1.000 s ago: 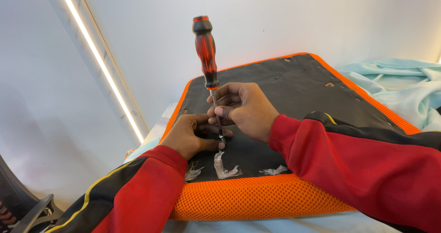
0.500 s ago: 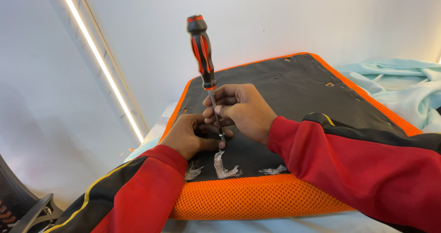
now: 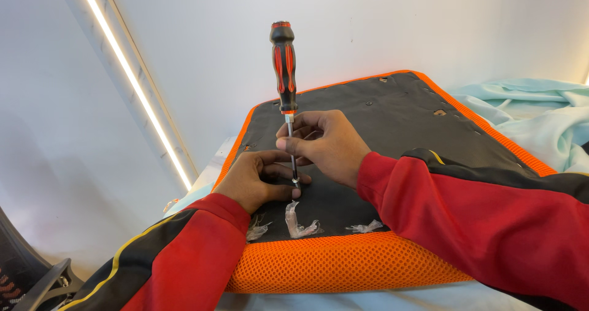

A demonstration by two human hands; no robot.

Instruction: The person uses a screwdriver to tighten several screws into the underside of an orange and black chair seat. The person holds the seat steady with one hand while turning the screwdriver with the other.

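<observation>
A screwdriver [image 3: 284, 65] with a red and black handle stands nearly upright, tip down on the black underside panel [image 3: 380, 127] of an orange mesh seat cushion [image 3: 343, 265]. My right hand [image 3: 325, 144] pinches the metal shaft between thumb and fingers. My left hand [image 3: 257, 179] rests on the panel beside the tip, its fingertips closed around the spot where the tip meets the panel; what they hold there is hidden.
Bits of clear torn plastic [image 3: 300, 224] lie on the panel's near edge. A pale blue cloth [image 3: 540, 118] is bunched at the right. A white wall with a lit strip [image 3: 135, 84] rises behind. A dark chair part [image 3: 30, 277] shows at bottom left.
The screwdriver handle has swung slightly, from leaning left to almost upright. Both hands stay in the same place on the panel.
</observation>
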